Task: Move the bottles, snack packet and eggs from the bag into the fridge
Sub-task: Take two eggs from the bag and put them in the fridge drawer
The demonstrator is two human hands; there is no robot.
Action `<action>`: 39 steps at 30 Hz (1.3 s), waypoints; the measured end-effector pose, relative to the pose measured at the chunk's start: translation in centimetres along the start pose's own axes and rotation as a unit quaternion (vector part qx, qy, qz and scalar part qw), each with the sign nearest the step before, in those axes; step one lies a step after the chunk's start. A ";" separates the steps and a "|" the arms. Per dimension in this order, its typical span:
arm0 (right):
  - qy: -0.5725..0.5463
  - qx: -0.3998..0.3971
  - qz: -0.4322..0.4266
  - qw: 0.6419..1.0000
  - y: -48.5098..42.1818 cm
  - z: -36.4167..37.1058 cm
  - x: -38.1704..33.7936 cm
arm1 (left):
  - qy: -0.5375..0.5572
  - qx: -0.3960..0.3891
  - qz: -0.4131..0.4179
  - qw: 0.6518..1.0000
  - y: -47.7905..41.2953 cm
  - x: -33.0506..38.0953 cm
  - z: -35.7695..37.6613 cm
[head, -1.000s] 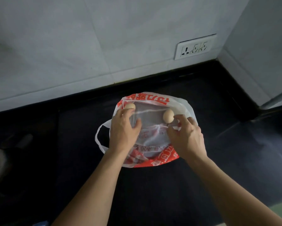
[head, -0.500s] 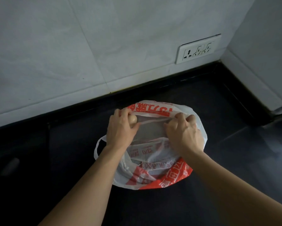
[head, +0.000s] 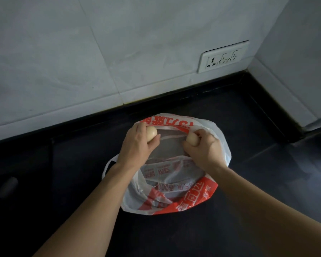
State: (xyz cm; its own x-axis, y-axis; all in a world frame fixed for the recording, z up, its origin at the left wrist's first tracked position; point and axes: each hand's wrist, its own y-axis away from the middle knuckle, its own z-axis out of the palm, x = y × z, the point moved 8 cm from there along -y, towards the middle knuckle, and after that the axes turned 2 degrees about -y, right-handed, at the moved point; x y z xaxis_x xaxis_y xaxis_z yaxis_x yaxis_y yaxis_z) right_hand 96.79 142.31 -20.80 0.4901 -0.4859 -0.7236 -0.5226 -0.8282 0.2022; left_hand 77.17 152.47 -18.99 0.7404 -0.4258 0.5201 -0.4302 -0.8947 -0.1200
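Partly hidden, one egg (head: 151,133) clasped in left hand (head: 137,145), another egg (head: 192,139) in right hand (head: 202,151), over bag (head: 174,191).

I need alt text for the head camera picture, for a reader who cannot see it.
Each hand, left hand and right hand, holds an egg above a red and white plastic bag on a dark counter, near a wall socket.
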 end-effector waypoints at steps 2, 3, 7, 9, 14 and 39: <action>-0.084 0.004 0.009 0.996 0.9 -0.5 -0.2 | 0.048 -0.013 -0.009 0.999 0.4 1.3 -0.7; -0.129 0.002 0.018 0.991 1.4 -0.8 -0.3 | 0.079 -0.023 -0.022 0.996 0.7 1.9 -1.0; -0.272 -0.020 0.050 0.961 3.7 -2.2 -1.0 | 0.196 -0.049 -0.047 0.978 2.8 5.1 -1.6; -0.323 -0.034 0.049 0.945 5.0 -3.3 -1.5 | 0.239 -0.033 -0.054 0.969 4.4 7.0 -2.1; -0.372 -0.046 0.025 0.927 7.7 -6.7 -1.6 | 0.317 0.009 -0.145 0.937 9.5 10.7 -3.0; -0.310 -0.001 -0.094 0.946 18.8 -18.9 -7.0 | 0.386 0.056 -0.174 0.904 17.2 21.2 -11.0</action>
State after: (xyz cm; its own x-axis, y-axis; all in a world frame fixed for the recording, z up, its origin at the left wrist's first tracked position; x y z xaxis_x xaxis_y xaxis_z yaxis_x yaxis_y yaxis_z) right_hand 96.76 124.85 0.56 0.0714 -0.0740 -0.9947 -0.4650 -0.8847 0.0324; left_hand 79.77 129.52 -0.77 0.2218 0.0656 0.9729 -0.1542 -0.9828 0.1015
